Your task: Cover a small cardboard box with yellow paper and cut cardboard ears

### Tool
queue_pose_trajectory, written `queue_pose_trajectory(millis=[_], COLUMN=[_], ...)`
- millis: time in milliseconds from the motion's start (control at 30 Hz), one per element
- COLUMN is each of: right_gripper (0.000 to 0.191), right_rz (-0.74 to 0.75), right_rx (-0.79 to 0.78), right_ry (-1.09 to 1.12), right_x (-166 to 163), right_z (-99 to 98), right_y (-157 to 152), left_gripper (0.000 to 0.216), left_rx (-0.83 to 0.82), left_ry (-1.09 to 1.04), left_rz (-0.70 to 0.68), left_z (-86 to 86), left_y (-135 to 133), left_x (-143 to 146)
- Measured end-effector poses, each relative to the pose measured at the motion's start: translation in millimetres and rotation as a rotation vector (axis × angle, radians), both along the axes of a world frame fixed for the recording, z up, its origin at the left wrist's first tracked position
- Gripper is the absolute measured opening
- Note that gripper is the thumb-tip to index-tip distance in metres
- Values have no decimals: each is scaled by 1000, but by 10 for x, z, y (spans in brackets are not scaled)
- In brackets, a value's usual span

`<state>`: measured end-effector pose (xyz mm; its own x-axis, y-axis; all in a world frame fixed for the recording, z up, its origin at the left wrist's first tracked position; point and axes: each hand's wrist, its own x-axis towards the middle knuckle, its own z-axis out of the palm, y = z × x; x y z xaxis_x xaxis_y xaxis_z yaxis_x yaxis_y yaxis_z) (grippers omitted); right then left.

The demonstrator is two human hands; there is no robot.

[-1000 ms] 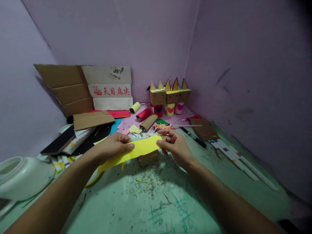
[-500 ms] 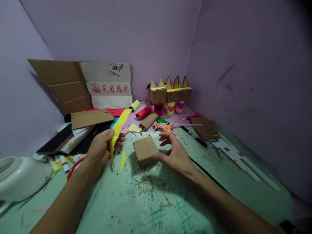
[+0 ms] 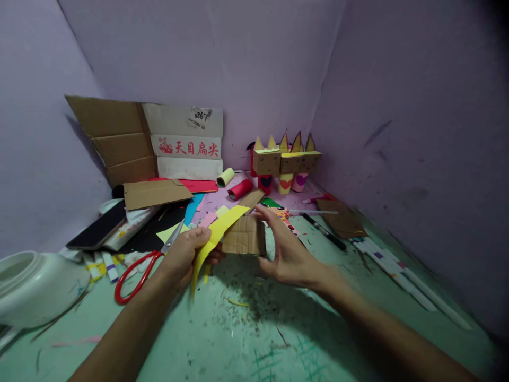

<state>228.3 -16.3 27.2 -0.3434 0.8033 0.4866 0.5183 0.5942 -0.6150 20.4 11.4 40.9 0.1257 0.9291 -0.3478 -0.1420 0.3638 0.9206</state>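
My left hand pinches a yellow paper strip between thumb and fingers. The strip slants up to the right, and its upper end overlaps the top left of a small brown cardboard box. My right hand grips that box from the right, fingers at its upper edge and thumb near its lower corner. A ribbed side of the box faces me. Red-handled scissors lie left of my left hand, their blades partly behind it.
Behind stand several cardboard-headed figures on paper tubes. A red tube and yellow tube lie nearby. An unfolded carton leans on the wall. At left sits a white pot; markers lie at right.
My right hand has closed on the box, which is now tilted with a side toward me. My left hand has brought the yellow strip rightward to the box. The scissors show more fully.
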Motion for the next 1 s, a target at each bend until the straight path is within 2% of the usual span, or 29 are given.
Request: queue_pose_trajectory(millis=[67,167,267,333,433,533,600,667,733,833,900,1000], right_gripper=[89,80,78,82,87,85,82,74,76,97,110,111], right_rz=[196,377,564,594,518,285,121,61,37,-29,-66,-61], right_rx=[-44,-84,-114,-119,-62,-34,-104,-211,-296,-331,-281,-203], right_ry=[-142,-343,-457,-459,-318,-108,50,202,298,283,224,183], right_x=[106,93,-53,-115,-54,125,226,267,238,98,-7,-88], right_z=[203,436,518,492,358,168,50,-49,-136,-271,-352,-393], right_y=[134,319,416,413,327,189,87,-9,-84,-131,-115,-33], left_gripper=[12,12,15,15,12,9,9,9,8,9,11,11], left_rx=[-28,62,118,101,72,76,79,56,27,-17,-42,-44], left_ry=[39,30,-5,-10,-16,-31,-36,-32,-33,-46,-58,-105], left_rz=[30,138,125,116,123,119,113,116,126,133,135,151], left_z=[36,88,107,92,48,14,5,3,0,-20,-43,-71], left_y=[18,51,62,56,48,46,42,33,23,11,1,-30], left_x=[-66,-168,-202,-178,-124,-97,-89,-75,-53,-10,18,54])
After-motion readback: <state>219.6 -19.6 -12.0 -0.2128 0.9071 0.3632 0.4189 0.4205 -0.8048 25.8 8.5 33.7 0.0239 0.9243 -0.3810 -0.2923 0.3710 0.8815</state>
